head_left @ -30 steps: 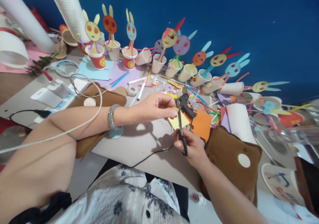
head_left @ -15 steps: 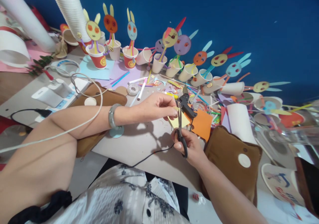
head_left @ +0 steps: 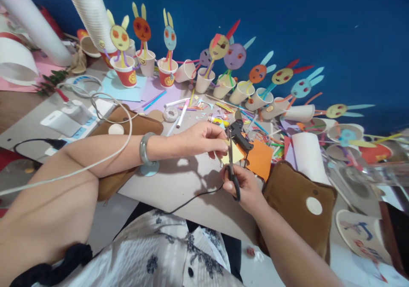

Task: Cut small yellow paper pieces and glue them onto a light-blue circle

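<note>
My left hand (head_left: 200, 139) pinches the edge of a yellow paper sheet (head_left: 235, 155) above the grey table (head_left: 179, 185). My right hand (head_left: 244, 189) grips black-handled scissors (head_left: 232, 167), with the blades pointing up into the yellow paper. A black glue gun (head_left: 239, 134) lies just behind the paper, its cord trailing toward me. An orange paper square (head_left: 259, 159) rests right of the yellow sheet.
A row of paper cups with coloured bunny faces on straws (head_left: 220, 72) lines the blue wall. A tall cup stack (head_left: 91, 16) stands far left. Brown cushions (head_left: 297, 202) lie under both forearms. A power strip (head_left: 68, 119), markers and paper scraps (head_left: 204, 108) litter the middle.
The yellow paper has shifted slightly in my left fingers as the scissors work along it. Both hands stay in nearly the same place.
</note>
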The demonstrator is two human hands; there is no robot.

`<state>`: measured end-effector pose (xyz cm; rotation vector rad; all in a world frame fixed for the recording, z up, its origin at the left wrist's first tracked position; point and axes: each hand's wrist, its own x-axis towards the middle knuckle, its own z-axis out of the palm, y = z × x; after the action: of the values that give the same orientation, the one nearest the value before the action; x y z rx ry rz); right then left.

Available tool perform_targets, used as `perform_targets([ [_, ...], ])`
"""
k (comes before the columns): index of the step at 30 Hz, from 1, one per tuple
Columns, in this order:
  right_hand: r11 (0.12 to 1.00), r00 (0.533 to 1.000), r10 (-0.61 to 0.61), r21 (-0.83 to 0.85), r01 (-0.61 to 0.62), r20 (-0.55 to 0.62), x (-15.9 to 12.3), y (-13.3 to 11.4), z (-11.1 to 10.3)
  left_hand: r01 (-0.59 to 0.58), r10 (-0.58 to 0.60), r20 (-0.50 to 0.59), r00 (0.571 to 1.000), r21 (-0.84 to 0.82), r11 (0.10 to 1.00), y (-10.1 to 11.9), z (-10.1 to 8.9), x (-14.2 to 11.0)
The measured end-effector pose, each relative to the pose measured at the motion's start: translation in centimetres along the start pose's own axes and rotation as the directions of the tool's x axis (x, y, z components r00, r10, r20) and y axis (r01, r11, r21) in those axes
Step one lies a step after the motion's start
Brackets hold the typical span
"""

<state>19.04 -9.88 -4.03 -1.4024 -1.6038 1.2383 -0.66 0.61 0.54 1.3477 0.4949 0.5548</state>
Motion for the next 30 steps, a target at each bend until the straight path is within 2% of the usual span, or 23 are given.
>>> perform_targets([
  [30,1.000,1.000,-0.007,-0.002,0.007,-0.020,-0.04,-0.24,0.06,0.075,-0.075,0.029,0.997,-0.007,0.997,0.30,0.21,-0.09],
])
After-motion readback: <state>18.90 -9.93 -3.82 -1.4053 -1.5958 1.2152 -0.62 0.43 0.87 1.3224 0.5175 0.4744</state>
